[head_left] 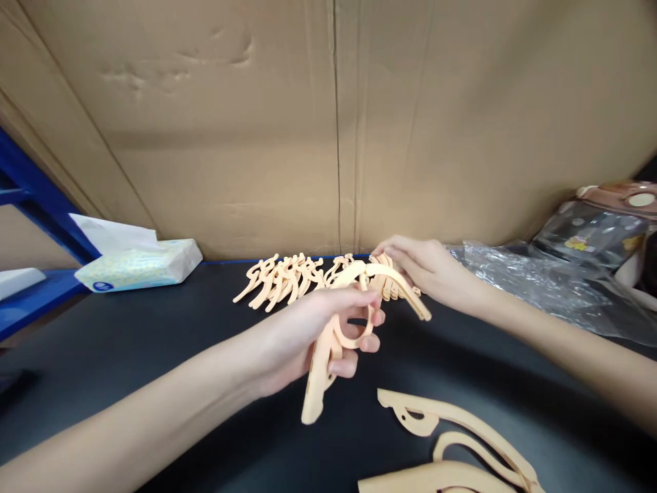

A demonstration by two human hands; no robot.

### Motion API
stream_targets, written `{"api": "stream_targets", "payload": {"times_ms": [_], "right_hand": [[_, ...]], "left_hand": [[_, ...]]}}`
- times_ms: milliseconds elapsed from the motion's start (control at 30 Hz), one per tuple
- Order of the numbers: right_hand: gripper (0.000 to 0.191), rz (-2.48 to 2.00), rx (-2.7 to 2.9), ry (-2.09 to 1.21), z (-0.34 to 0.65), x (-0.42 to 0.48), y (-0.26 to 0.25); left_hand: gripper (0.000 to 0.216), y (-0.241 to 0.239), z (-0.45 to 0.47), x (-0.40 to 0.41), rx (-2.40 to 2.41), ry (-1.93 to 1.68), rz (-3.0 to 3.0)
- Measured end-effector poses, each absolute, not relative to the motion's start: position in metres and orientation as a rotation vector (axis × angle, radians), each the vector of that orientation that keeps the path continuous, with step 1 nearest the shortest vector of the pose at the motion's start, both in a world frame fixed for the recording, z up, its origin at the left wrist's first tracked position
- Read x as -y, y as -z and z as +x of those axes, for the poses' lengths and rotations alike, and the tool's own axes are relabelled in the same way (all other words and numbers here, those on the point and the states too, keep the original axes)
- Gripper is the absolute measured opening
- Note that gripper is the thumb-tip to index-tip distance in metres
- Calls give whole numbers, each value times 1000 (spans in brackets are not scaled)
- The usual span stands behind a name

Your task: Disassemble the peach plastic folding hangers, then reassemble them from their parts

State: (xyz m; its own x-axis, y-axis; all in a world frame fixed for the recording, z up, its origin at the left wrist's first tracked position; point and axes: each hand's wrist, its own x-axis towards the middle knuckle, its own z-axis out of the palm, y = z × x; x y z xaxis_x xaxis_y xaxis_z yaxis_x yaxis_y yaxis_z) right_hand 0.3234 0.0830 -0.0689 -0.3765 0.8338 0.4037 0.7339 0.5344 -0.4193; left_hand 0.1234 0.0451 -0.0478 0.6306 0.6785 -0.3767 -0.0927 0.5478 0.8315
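Observation:
My left hand (328, 329) is closed around a beige plastic folding hanger (319, 383), lifted above the black table. One arm of that hanger points down toward me, and the other curves away to the right. My right hand (415, 263) reaches to the back, its fingers bent over the end of a row of beige hangers (389, 287). The held hanger hides part of its fingertips and of that row. To the left of it, several more hangers (280, 281) lie close together.
More beige hangers (462, 414) lie at the front right of the black table (215, 424). A tissue pack (144, 267) sits at the back left. Clear plastic film (528, 281) and a transparent bottle (590, 229) are at the right. Cardboard (256, 137) stands behind.

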Motion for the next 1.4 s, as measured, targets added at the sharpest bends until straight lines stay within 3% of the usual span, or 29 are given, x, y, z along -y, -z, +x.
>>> {"api": "stream_targets", "payload": {"times_ms": [100, 533, 633, 833, 1067, 1267, 1400], "right_hand": [[32, -1128, 2139, -296, 319, -74, 65], [17, -1244, 2472, 718, 302, -60, 72], [19, -1310, 2583, 603, 298, -60, 81], [16, -1391, 2632, 18, 301, -69, 88], [27, -1838, 2081, 38, 355, -119, 78], [31, -1982, 2041, 16, 386, -144, 98], [30, -2038, 2054, 55, 388, -148, 107]], "left_hand": [[12, 45, 125, -44, -689, -552, 877], [14, 49, 123, -56, -610, -504, 807], [13, 55, 124, -59, -696, -478, 801], [9, 77, 128, -58, -1015, -428, 1122], [41, 86, 121, -68, -1007, -496, 1109], [44, 93, 122, -74, -965, -514, 1145], [35, 90, 126, -70, -1034, -613, 1203]]}}
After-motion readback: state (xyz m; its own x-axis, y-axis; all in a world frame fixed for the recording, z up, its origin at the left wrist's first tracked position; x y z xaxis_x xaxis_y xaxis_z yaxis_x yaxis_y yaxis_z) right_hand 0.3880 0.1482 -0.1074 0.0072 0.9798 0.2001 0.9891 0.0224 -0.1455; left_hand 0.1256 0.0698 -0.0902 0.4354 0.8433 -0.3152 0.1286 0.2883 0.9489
